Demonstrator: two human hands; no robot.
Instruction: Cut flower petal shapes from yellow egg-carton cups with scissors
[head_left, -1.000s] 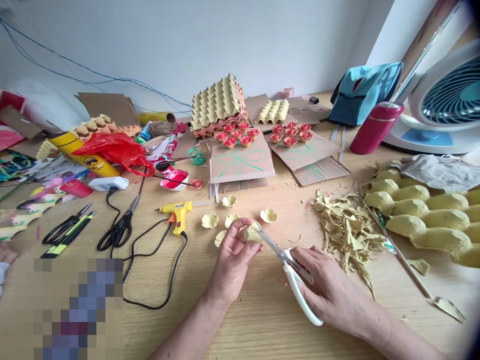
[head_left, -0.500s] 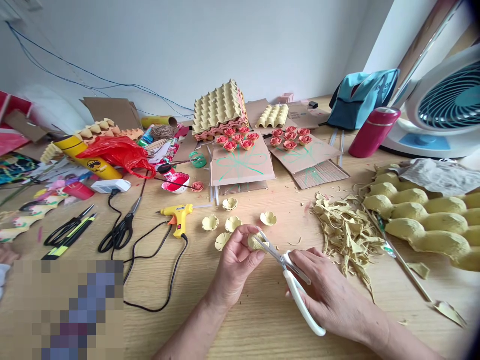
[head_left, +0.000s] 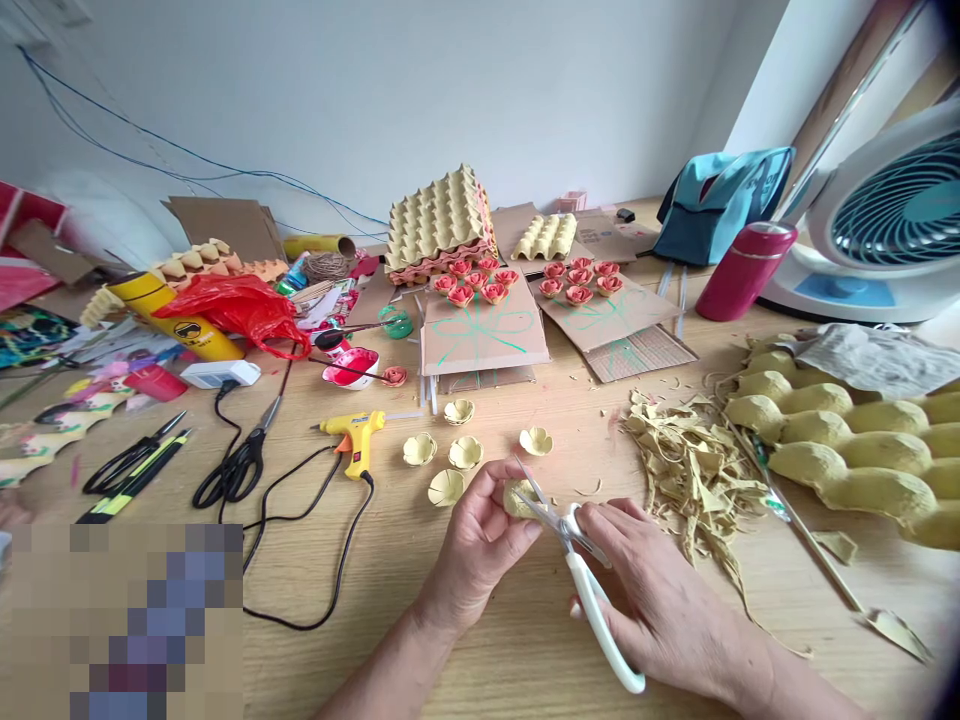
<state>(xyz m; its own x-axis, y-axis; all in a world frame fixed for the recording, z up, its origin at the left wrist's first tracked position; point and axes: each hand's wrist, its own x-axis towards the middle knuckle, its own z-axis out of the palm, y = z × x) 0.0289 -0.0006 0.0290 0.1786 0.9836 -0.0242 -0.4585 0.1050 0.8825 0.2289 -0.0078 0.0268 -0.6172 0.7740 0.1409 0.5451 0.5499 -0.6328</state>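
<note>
Between the fingers and thumb of my left hand point(head_left: 480, 545) is a small yellow egg-carton cup point(head_left: 517, 498). My right hand point(head_left: 652, 590) grips white-handled scissors point(head_left: 606, 625); their blades are spread and lie at the cup. Just beyond my left hand sit several pale yellow petal-edged cups point(head_left: 466, 453), one of them a little apart to the right point(head_left: 537, 441). A heap of yellow carton trimmings point(head_left: 686, 480) lies to the right, past my right hand.
A yellow glue gun point(head_left: 356, 440) with its black cable and black scissors point(head_left: 236, 465) lie on the left. Behind are red paper flowers point(head_left: 493, 293) on cardboard and a bowl of red paint point(head_left: 351, 368). An egg tray point(head_left: 855, 450), pink flask point(head_left: 746, 270) and fan point(head_left: 892, 210) occupy the right.
The scissor blades have opened wider at the cup, and the handles have swung slightly down. Both hands have stayed in nearly the same place.
</note>
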